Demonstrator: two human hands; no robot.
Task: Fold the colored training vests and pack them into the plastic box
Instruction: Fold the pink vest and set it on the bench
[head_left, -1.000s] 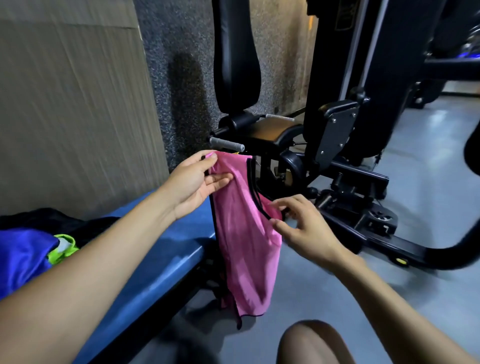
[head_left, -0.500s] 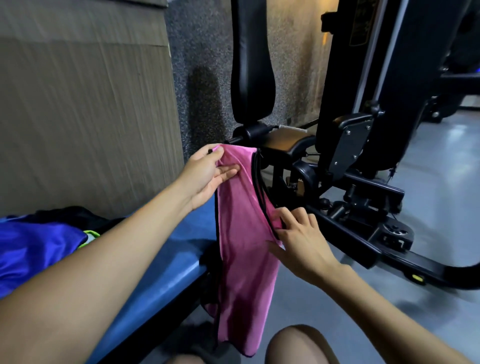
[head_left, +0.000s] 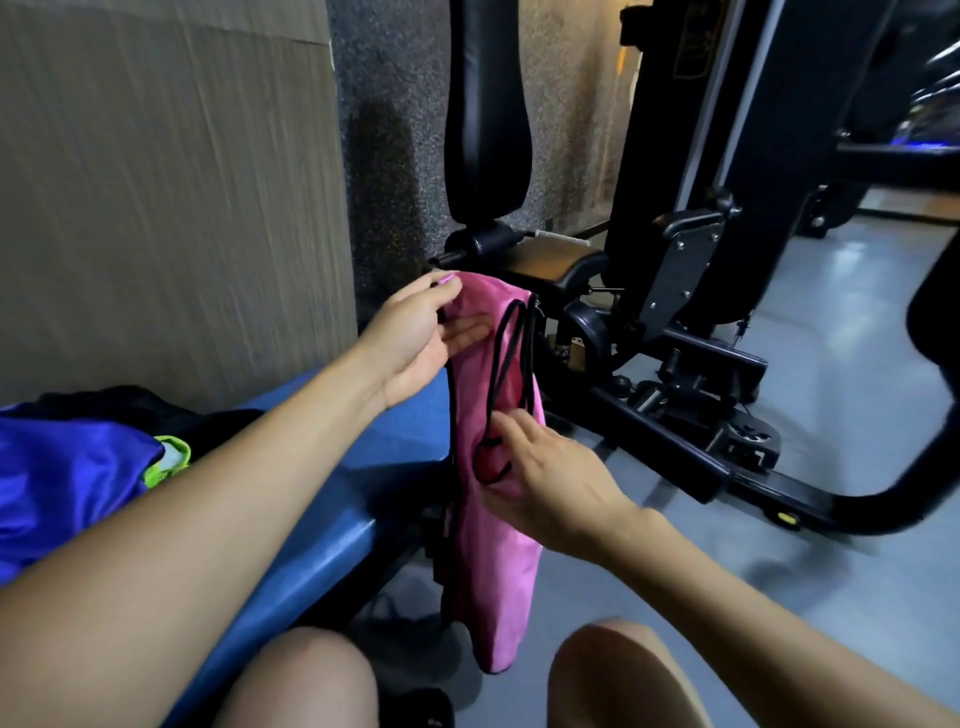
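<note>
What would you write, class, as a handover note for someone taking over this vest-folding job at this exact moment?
Left hand: pinches the top of the pink vest, holding it up past the end of the blue bench.
Right hand: fingers lie on the vest's middle, at the black-trimmed opening; whether it grips is unclear.
The vest hangs lengthwise, doubled into a narrow strip, its bottom near the floor.
A blue vest and a neon green one lie loose on the bench.
No plastic box is in view.
Done: lengthwise fold on the pink.
Left: finish folding it, fold the others, find the box, pack all.
</note>
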